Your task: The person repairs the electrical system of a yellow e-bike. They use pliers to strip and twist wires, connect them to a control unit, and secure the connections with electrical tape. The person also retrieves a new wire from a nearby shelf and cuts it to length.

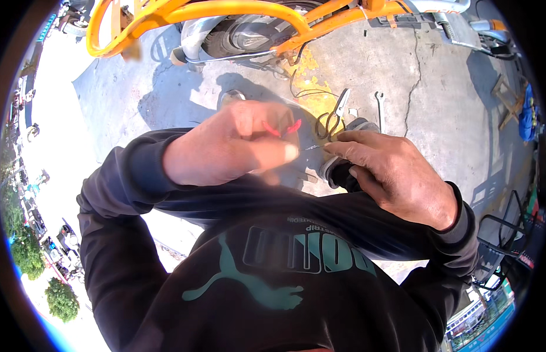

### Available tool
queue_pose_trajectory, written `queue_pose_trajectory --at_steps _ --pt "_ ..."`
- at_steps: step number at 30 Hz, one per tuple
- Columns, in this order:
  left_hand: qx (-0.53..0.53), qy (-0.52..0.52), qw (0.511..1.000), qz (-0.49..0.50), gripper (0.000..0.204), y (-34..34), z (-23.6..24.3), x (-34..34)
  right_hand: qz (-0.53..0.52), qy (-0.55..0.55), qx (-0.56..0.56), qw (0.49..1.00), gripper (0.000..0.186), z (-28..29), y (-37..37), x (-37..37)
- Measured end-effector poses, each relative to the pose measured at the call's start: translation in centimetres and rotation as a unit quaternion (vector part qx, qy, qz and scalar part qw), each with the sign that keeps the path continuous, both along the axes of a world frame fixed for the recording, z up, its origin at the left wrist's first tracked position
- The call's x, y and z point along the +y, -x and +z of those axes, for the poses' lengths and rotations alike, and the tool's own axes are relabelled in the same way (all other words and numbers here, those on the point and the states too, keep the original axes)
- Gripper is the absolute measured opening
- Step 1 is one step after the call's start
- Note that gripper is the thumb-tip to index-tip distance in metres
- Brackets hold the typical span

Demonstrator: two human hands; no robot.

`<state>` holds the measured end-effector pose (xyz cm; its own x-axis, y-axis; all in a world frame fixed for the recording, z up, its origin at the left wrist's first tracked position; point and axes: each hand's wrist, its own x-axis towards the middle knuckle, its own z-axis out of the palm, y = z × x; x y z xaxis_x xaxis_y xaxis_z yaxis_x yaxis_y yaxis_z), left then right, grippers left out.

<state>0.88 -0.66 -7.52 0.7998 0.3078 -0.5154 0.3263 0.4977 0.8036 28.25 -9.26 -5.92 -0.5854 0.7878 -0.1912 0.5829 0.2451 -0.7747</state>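
Observation:
My left hand (226, 144) is closed, with thumb and forefinger pinched together. Two curved red pieces (273, 129) show at its fingers; I cannot make out what they belong to. A short, thin, dark strand like a wire (311, 148) spans the gap between my hands. At its other end the fingertips of my right hand (396, 170) are pinched on it, palm down. Just beyond my right hand, scissors (337, 114) with dark loop handles lie on the ground. A metal wrench (380, 111) lies to the right of them.
An orange frame (243, 13) with a wheel (249, 35) stands across the far side. A thin dark cable (314, 92) lies on the yellow-painted patch of concrete. My shoe (330, 170) is under my right hand. A wooden piece (507, 102) and a blue object (526, 114) are at far right.

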Motion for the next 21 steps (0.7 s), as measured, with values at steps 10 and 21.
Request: queue_pose_trajectory --at_steps 10,21 --pt "0.028 -0.021 0.999 0.013 0.012 -1.9 1.7 0.3 -0.156 0.104 0.176 0.966 0.027 0.7 0.9 0.1" --pt "-0.036 -0.155 0.985 0.064 0.013 -2.8 2.0 0.3 -0.287 0.274 0.353 0.847 0.015 1.6 2.1 1.1"
